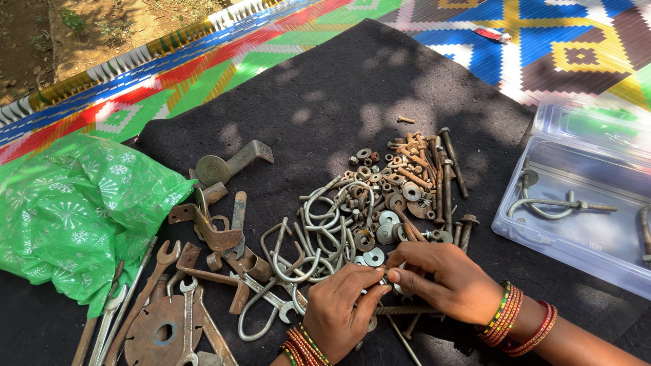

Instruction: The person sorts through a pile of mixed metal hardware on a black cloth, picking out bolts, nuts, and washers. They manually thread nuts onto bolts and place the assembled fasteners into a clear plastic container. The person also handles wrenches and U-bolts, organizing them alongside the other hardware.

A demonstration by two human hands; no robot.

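My left hand (339, 308) and my right hand (444, 278) meet at the near edge of a heap of rusty hardware (380, 203) on a black felt mat (352, 95). Fingertips of both hands pinch a small metal piece (383, 273) between them; its exact kind is too small to tell. Around the hands lie U-bolts (319, 224), flat washers (374, 256), nuts and long bolts (453, 163). A long thin bolt (400, 310) lies under my hands. Both wrists wear coloured bangles.
A clear plastic box (576, 203) at the right holds a U-bolt (549, 203). Spanners (159, 271), rusty brackets (217, 230) and a round plate (159, 332) lie at the lower left. A green plastic bag (74, 210) lies at the left. A patterned woven mat (475, 41) lies underneath.
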